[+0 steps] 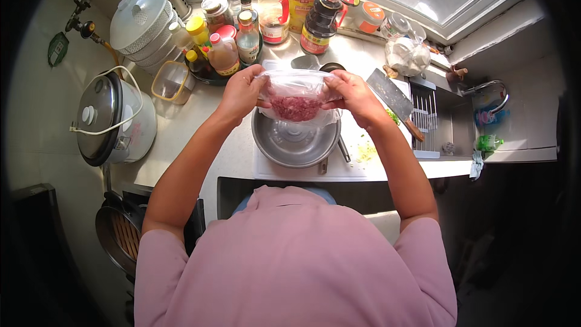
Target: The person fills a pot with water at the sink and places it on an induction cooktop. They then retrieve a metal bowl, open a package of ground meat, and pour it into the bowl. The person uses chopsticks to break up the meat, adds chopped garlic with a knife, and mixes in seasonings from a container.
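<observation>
A clear plastic bag (292, 82) is stretched between my two hands. My left hand (243, 93) grips its left edge, and my right hand (352, 93) grips the right edge. Inside the bag lies a lump of minced meat (295, 108), pinkish red. Directly beneath is a round grey metal bowl (295, 145), whose far side is hidden by the bag. The bowl rests on a white cutting board (268, 172). Near my right forearm, bits of chopped pale food (366, 151) and chopped green herbs (393, 117) are on the board.
A cleaver (395, 97) lies right of my right hand, beside the sink (456, 120) with its metal rack (424, 118). Sauce bottles (223, 54) and a large dark bottle (320, 22) stand behind. At left are a rice cooker (113, 118) and a plastic container (172, 82).
</observation>
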